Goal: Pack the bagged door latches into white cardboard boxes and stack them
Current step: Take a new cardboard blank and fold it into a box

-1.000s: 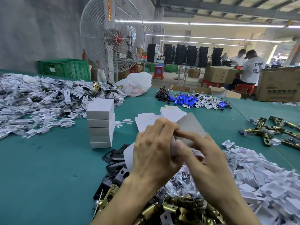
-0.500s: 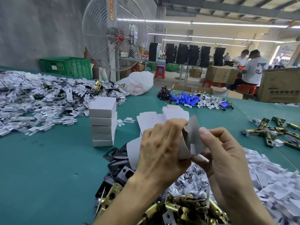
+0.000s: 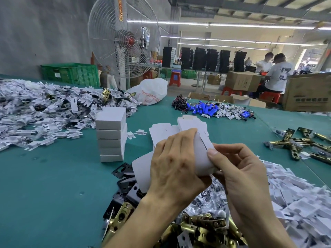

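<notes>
Left hand grips the half-folded white box; right hand, at 3 o'clock of it, pinches its edge. Uneven pressure may crease the card or spring the box open.

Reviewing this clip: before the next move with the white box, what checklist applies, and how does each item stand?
1. Grip on the white cardboard box: ok, left hand and right hand both hold it.
2. Box fully folded: not ok, a flap sticks up at the top.
3. Latch inside: cannot tell, the hands hide the inside.
4. Bagged door latches in reach: ok, the pile lies just below the hands.
5. Stack of white boxes upright, flat top: ok.
</notes>
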Tool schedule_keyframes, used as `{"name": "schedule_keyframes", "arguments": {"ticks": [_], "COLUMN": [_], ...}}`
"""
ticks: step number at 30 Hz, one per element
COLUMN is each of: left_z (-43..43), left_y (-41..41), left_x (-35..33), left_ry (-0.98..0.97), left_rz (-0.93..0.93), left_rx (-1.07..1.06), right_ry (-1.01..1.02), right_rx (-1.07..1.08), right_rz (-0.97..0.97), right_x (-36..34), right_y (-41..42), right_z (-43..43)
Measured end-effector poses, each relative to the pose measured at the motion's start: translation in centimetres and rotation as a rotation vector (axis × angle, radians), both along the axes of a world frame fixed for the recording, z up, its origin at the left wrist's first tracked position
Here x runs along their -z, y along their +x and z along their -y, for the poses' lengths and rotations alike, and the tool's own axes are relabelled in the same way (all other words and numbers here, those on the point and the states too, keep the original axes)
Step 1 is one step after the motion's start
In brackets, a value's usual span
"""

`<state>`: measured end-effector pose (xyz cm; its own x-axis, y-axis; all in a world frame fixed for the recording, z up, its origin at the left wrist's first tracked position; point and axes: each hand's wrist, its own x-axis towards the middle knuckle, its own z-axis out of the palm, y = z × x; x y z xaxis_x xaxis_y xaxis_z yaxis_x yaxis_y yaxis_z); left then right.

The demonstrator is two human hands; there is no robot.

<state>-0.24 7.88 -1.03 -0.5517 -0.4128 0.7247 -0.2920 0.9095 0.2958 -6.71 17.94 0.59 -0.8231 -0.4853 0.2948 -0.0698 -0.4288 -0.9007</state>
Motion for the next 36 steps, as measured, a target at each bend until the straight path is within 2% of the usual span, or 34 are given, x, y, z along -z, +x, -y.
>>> {"name": "schedule_keyframes", "arguments": {"ticks": [11,16,19,22,30,36], "left_z": [-0.4,-0.4,-0.3,0.0,0.1,-0.4], "left_y": [-0.1,-0.2,-0.3,-0.3,0.4,0.4], "left_x": [0.2,0.4,0.3,0.3,-0.6,-0.8], "left_ry": [-0.096,-0.110,-0.110,-0.070,0.132,0.221], "left_rz": [0.020,0.016,-0.002,-0.046,-0.101,-0.088], "left_rx": [-0.030,-0.039,-0.032,-0.026,0.047,0.188], "right_ry": [0.103,0.131,0.082,0.016,0.029,-0.050], "right_rx": [0.154,0.145,0.113,0.060,-0.170,-0.017], "right_rz": [-0.090,-0.118,-0.114,-0.116,-0.295,-0.406], "right_x": [0.4,0.4,0.1,-0.1,-0.2,0.7], "right_y": [-0.7,-0.8,-0.3,0.3,0.3,0.1], "right_z": [-0.2,-0.4,-0.3,-0.2,-0.2,-0.2]}}
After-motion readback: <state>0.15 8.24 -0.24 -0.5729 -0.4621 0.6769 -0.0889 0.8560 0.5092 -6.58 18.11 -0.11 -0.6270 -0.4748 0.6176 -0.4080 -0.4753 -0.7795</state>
